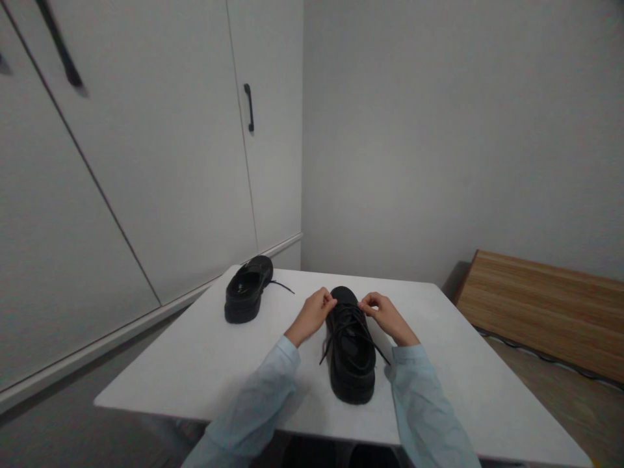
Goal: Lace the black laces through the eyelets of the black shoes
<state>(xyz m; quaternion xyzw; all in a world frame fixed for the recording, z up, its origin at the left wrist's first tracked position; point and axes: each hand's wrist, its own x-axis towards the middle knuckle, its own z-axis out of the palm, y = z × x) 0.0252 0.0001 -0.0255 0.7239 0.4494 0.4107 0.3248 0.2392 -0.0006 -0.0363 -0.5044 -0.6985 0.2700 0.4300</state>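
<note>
A black lace-up shoe (351, 380) stands on the white table, its toe pointing away and its heel toward me. The laces cross over its front, and loose ends hang down on both sides. My left hand (314, 312) is at the shoe's left side near the toe, thumb and fingers pinched together. On the opposite side, my right hand (385, 315) pinches at the lace near the toe. What lies between the left fingertips is too small to make out. A second black shoe (244, 299) sits at the table's back left, one lace end trailing to the right.
The white table (195, 370) reaches toward a grey wall (439, 130). White cabinet doors (160, 130) with black handles stand along the left. A wooden board (541, 305) leans at the right beyond the table, with a dark cable along its lower edge.
</note>
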